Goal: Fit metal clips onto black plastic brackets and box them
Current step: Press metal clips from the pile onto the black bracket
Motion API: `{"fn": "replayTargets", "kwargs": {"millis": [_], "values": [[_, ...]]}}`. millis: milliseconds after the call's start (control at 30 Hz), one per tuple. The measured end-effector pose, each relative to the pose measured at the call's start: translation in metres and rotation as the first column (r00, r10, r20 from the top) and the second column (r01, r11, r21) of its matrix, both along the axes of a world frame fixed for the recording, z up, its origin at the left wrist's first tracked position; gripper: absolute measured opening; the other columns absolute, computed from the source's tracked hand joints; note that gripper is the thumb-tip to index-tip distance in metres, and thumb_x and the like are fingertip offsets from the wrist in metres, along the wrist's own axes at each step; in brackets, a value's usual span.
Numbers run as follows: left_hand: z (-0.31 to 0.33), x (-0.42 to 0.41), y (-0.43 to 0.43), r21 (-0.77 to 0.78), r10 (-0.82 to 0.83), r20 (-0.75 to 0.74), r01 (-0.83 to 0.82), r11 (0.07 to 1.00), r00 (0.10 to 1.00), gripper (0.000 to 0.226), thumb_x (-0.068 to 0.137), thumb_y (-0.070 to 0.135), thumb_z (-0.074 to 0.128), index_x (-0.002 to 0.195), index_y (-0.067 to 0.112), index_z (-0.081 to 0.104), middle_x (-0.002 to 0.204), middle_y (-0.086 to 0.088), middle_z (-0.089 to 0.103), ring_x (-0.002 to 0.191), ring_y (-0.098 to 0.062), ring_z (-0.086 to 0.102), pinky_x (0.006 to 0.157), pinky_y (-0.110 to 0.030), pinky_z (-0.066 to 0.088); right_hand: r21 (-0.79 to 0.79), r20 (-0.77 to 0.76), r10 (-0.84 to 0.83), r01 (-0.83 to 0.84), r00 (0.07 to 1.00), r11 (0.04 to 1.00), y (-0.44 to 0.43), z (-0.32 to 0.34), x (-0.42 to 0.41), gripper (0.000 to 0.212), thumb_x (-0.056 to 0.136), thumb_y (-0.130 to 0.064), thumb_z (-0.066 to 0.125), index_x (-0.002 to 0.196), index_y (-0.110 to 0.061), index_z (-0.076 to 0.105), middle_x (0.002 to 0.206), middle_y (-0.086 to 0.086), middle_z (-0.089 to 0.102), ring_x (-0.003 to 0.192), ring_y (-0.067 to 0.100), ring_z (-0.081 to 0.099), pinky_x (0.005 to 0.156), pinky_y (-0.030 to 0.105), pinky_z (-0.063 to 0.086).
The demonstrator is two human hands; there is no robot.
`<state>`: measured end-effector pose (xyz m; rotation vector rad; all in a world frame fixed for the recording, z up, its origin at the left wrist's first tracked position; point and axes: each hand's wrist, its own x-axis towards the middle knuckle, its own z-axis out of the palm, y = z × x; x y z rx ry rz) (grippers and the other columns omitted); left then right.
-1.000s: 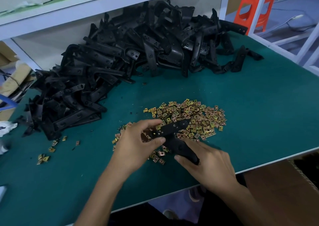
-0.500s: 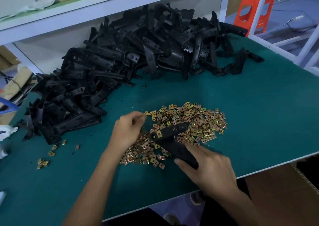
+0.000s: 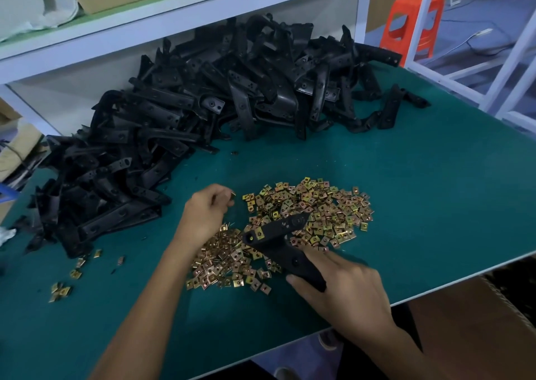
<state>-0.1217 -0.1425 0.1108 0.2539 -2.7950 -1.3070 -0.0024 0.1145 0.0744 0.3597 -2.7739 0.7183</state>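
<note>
Right grip (image 3: 345,295) round bracket (image 3: 278,240) — cardboard box (image 3: 470,330) nearby

bracket (image 3: 278,243) lower end is being covered by right hand (image 3: 345,295) | clip (image 3: 232,195) is being mostly hidden by left hand (image 3: 207,210) | cardboard box (image 3: 470,321) is being cropped at right edge

Left hand (image 3: 207,214), right hand (image 3: 345,289), both hands bare; bare forearms (image 3: 139,307); pale shoe (image 3: 327,341)

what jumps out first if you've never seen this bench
A bracket pile fills the back left of the green table, with a heap of clips in front near the middle. At the near edge the right hand grips one bracket over the clips while the left hand pinches a clip.
</note>
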Motion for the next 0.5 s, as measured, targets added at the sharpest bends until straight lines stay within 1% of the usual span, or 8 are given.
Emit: {"fn": "replayTargets", "kwargs": {"millis": [67,100,200,267,333,433,467,500], "values": [[0.007,0.011,-0.001,0.3,0.026,0.035,-0.036,0.953,0.999,0.018,0.104,0.018,0.055,0.099,0.016,0.072,0.086,0.002,0.076,0.079,-0.011,0.067,0.068,-0.022,0.056,0.006,-0.005,-0.001,0.001,1.0,1.0,0.0,0.0,0.0,0.048,0.088,-0.069,0.049,0.121,-0.039,0.067,0.082,-0.017,0.067,0.067,0.008,0.066,0.05,0.024,0.04],[0.01,0.015,-0.001,0.393,0.024,0.041,-0.038,0.919,0.999,0.017,0.103,0.015,0.056,0.101,0.015,0.073,0.084,0.002,0.077,0.077,-0.009,0.068,0.067,-0.02,0.055,0.005,-0.004,0.001,-0.001,1.0,1.0,0.0,0.0,0.0,0.049,0.088,-0.069,0.047,0.121,-0.038,0.067,0.081,-0.017,0.067,0.067,0.008,0.065,0.05,0.024,0.039],[0.015,0.026,-0.005,0.474,0.025,0.012,-0.028,0.88,1.0,0.021,0.103,0.012,0.055,0.107,0.021,0.074,0.084,0.003,0.076,0.074,-0.005,0.067,0.067,-0.017,0.054,-0.006,-0.008,0.01,-0.01,1.0,1.0,0.0,0.0,0.001,0.05,0.089,-0.07,0.046,0.122,-0.038,0.067,0.08,-0.017,0.066,0.067,0.008,0.065,0.05,0.025,0.043],[0.015,0.029,-0.008,0.463,0.021,-0.003,-0.017,0.886,1.0,0.024,0.103,0.012,0.055,0.107,0.025,0.075,0.086,0.003,0.076,0.076,-0.005,0.067,0.069,-0.017,0.054,-0.008,-0.004,0.011,-0.011,1.0,1.0,0.0,0.0,0.001,0.05,0.089,-0.07,0.046,0.122,-0.038,0.067,0.08,-0.017,0.066,0.067,0.008,0.065,0.05,0.026,0.045],[0.015,0.03,-0.008,0.395,0.018,-0.003,-0.015,0.918,1.0,0.025,0.104,0.013,0.054,0.105,0.028,0.074,0.087,0.005,0.076,0.078,-0.008,0.066,0.069,-0.019,0.054,-0.004,-0.004,0.01,-0.01,1.0,1.0,-0.001,0.0,0.001,0.05,0.089,-0.07,0.045,0.122,-0.039,0.066,0.079,-0.016,0.066,0.067,0.008,0.065,0.05,0.026,0.045],[0.012,0.022,-0.004,0.115,-0.028,-0.007,0.029,0.993,1.0,0.023,0.105,0.021,0.052,0.106,0.032,0.071,0.087,0.007,0.075,0.074,-0.017,0.063,0.066,-0.038,0.054,-0.001,-0.001,0.009,-0.009,1.0,1.0,-0.001,0.0,0.001,0.048,0.089,-0.07,0.044,0.119,-0.041,0.065,0.078,-0.016,0.065,0.066,0.008,0.064,0.049,0.027,0.045],[0.011,0.019,-0.001,0.033,-0.056,-0.003,0.056,0.998,0.998,0.022,0.105,0.022,0.051,0.107,0.033,0.07,0.089,0.008,0.075,0.067,-0.019,0.06,0.06,-0.038,0.052,0.0,-0.003,0.009,-0.009,1.0,1.0,-0.001,0.0,0.001,0.047,0.088,-0.07,0.045,0.119,-0.041,0.065,0.078,-0.016,0.064,0.065,0.008,0.063,0.048,0.027,0.044],[0.008,0.016,0.002,-0.008,-0.074,-0.003,0.074,0.997,0.997,0.022,0.105,0.023,0.05,0.105,0.035,0.068,0.09,0.009,0.074,0.058,-0.016,0.055,0.052,-0.033,0.046,-0.001,-0.005,0.008,-0.008,1.0,1.0,-0.001,0.0,0.002,0.046,0.088,-0.07,0.045,0.118,-0.041,0.066,0.077,-0.016,0.064,0.064,0.008,0.063,0.048,0.026,0.044]]}}
